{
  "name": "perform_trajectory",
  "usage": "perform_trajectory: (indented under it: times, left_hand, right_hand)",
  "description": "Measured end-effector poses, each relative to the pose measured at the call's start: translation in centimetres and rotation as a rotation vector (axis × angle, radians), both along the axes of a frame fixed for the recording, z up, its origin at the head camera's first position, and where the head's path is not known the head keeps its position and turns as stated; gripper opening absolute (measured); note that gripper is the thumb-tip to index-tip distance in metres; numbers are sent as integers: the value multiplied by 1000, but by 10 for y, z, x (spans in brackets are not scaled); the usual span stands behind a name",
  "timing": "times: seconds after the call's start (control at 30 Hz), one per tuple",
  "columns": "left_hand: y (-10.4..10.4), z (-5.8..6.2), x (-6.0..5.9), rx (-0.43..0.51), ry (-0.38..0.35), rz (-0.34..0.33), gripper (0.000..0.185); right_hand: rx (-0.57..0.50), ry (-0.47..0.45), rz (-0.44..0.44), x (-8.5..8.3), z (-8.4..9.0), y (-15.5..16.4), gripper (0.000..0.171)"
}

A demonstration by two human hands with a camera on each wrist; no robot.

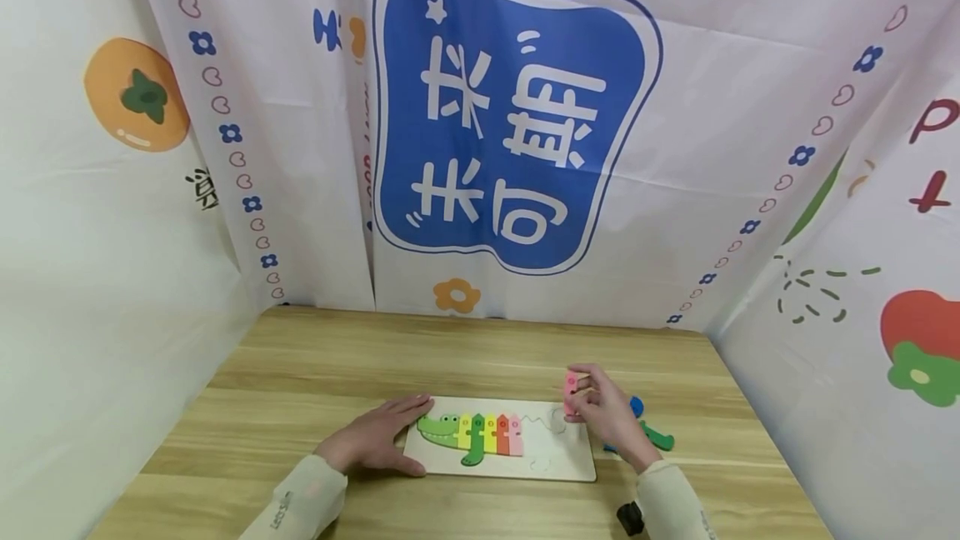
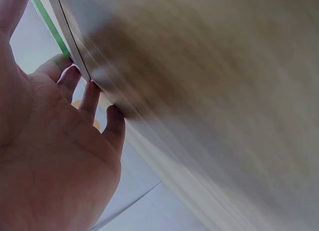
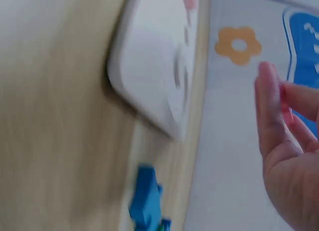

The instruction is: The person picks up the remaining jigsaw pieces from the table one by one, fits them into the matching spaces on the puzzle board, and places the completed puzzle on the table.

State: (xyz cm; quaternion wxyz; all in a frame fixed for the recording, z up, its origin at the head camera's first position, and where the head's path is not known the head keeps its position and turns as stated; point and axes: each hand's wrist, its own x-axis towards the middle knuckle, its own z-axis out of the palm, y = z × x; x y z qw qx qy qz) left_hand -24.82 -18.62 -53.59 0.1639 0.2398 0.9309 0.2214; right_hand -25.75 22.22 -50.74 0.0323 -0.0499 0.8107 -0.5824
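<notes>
A pale wooden puzzle board (image 1: 555, 461) lies on the table, with a crocodile in its left part. Its green head (image 1: 438, 430), a green leg piece (image 1: 474, 447) and several yellow, green, red and pink body strips stand side by side. My left hand (image 1: 378, 436) rests at the board's left end, fingers straight along the edge and thumb at the near corner. Above the board's right end, my right hand (image 1: 606, 413) pinches a pink puzzle piece (image 1: 571, 394) between thumb and fingers. In the right wrist view, the fingers mostly hide this piece.
Right of the board lie a green puzzle piece (image 1: 658, 437) and a blue puzzle piece (image 1: 637, 406), partly behind the right hand. A small black object (image 1: 630, 517) sits near the right sleeve. Printed white cloth (image 1: 712, 148) hangs behind the wooden table (image 1: 337, 357) and at both sides.
</notes>
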Motion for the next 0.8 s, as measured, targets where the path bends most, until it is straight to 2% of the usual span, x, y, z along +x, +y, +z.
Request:
perform_trajectory:
  times: [0.2,0.37,0.8]
  left_hand:
    - [0,0,1,13,-7,11,106]
    - [0,-1,0,10,-9,7,106]
    - [-1,-2,-1,12,2,-8,106]
  right_hand:
    - [95,-15,151,6,-11,-22,46]
    - [113,-61,242,8,-18,-33,47]
    - [208,-44,258,1,-28,-44,43]
